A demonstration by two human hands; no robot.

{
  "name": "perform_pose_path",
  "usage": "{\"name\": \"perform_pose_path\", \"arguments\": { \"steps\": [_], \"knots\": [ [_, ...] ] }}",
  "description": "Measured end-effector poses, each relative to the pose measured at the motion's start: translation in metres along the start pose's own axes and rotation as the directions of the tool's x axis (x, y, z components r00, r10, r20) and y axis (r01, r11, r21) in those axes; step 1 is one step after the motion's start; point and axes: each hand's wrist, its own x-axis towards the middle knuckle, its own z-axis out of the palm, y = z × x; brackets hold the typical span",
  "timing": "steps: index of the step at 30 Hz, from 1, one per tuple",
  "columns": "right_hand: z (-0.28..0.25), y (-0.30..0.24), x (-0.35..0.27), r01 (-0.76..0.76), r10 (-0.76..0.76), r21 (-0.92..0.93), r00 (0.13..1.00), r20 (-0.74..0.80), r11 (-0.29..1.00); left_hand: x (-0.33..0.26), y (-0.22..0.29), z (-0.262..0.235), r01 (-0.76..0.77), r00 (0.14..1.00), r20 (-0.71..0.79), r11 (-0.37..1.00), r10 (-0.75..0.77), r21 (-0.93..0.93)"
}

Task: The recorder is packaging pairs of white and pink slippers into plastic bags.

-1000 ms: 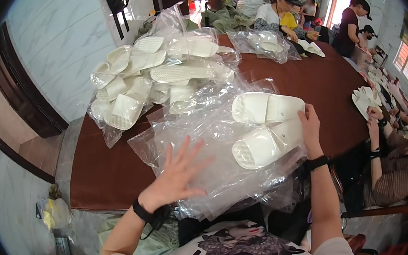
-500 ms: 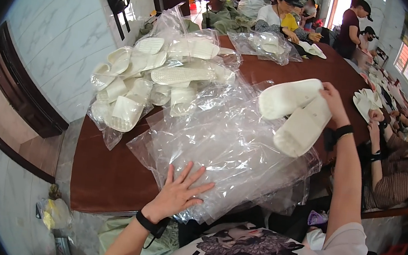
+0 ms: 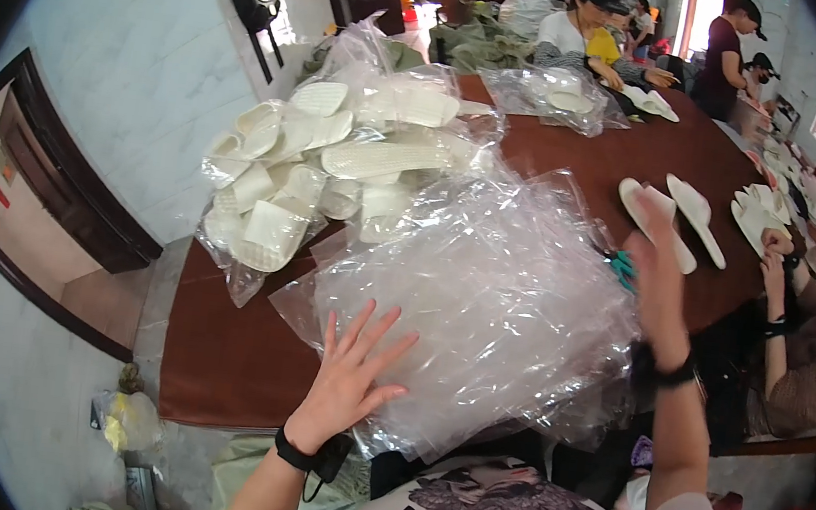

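My left hand (image 3: 351,380) rests with its fingers spread over the near left part of a stack of clear plastic bags (image 3: 482,314). At the right edge of the stack, my right hand (image 3: 659,263) is smeared by motion, and its fingers cannot be made out. Just beyond it, on the brown table, lies a pair of white slippers: a left one (image 3: 682,254), partly behind the hand, and a right one (image 3: 697,223). A green-handled tool (image 3: 621,269), perhaps scissors, shows beside the hand at the bags' edge.
White slippers in clear bags (image 3: 274,235) are heaped at the left of the brown table (image 3: 224,365). Another bagged pair (image 3: 569,97) lies farther back, near a person in a cap (image 3: 584,33). At the right, a co-worker's hands (image 3: 777,252) are by more white slippers (image 3: 756,219).
The pair of slippers held in my right hand over the bags now lies on the table to the right. My right hand has moved down slightly. The left hand stays on the bags.
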Motion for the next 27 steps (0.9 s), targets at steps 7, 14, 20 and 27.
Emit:
{"name": "perform_pose_path", "arguments": {
  "steps": [7, 14, 20, 27],
  "knots": [
    [0.032, 0.03, -0.056, 0.36, 0.031, -0.431, 0.736, 0.676, 0.827, -0.003, -0.025, 0.02, 0.143, 0.99, -0.023, 0.975, -0.141, 0.168],
    [0.032, 0.036, -0.053, 0.109, 0.132, -0.334, 0.772, 0.621, 0.936, -0.001, -0.039, -0.013, 0.179, 0.984, -0.011, 0.983, -0.18, -0.047],
    [0.029, 0.046, -0.061, 0.047, 0.103, -0.26, 0.84, 0.533, 0.964, 0.076, -0.068, -0.086, 0.109, 0.943, -0.286, 0.97, -0.169, -0.216],
    [0.031, 0.055, -0.062, 0.089, 0.071, -0.27, 0.844, 0.531, 0.959, 0.212, -0.178, -0.073, 0.092, 0.881, -0.473, 0.983, -0.005, 0.161]
  ]
}}
